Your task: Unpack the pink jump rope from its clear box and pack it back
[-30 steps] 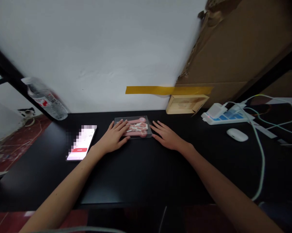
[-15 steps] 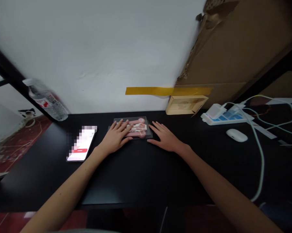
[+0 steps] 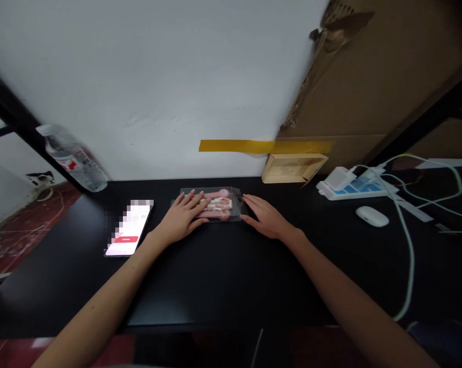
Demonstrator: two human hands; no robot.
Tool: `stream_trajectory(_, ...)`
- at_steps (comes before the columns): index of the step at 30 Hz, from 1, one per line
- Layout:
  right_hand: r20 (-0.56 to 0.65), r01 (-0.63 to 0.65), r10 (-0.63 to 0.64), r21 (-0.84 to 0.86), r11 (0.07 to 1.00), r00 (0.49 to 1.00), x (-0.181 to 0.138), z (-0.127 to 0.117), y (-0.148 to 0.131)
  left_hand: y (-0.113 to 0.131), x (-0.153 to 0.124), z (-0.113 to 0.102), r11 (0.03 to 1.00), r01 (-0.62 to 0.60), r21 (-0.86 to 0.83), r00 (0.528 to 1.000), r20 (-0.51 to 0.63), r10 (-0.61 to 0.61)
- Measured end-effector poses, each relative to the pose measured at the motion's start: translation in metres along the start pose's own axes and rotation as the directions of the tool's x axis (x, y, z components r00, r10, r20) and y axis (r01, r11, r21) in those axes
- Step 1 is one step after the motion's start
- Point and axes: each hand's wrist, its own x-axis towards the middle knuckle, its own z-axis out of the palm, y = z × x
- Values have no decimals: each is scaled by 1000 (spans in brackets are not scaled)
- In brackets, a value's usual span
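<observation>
Lying flat, clear packet (image 3: 222, 203) partly under released left grip (image 3: 180, 224), touching released right grip (image 3: 265, 220).

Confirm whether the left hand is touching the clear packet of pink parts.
Touching. The head view shows the left hand lying flat on the clear packet, fingers across its top.

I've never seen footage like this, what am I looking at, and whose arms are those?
No machine here: the arms belong to a person wearing a head camera, so this single view looks forward and down at a black table. The left hand lies flat and open on a clear packet of pink and white pieces; the right hand rests open at its right edge. Nothing is lifted. A lit phone and water bottle sit to the left, a power strip to the right.
</observation>
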Motion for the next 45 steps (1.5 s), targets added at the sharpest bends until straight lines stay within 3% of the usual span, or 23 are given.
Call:
stream_trajectory(14, -110, -21, 50, 252, 968, 993, 11, 17, -7, 15, -1, -3, 996, -48, 77, 999, 15, 47)
stream_trajectory(22, -231, 13, 51, 268, 963, 972, 14, 24, -7, 16, -2, 1, 991, -68, 113, 997, -12, 70)
stream_trajectory(30, -319, -66, 144, 243, 968, 937, 20, 29, -12, 19, 0, 2, 990, -61, 131, 998, -16, 63)
stream_trajectory(35, -246, -159, 201, 178, 971, 948, 17, 20, -12, 16, 1, 0, 989, -68, 135, 998, 18, 67)
stream_trajectory(40, -133, -207, 216, 81, 975, 967, 5, -4, 12, 9, -1, -2, 991, -47, 122, 999, 23, 44)
stream_trajectory(45, 26, -115, 112, 140, 983, 993, -8, -21, 31, 7, -2, -4, 993, -34, 115, 999, 26, 32)
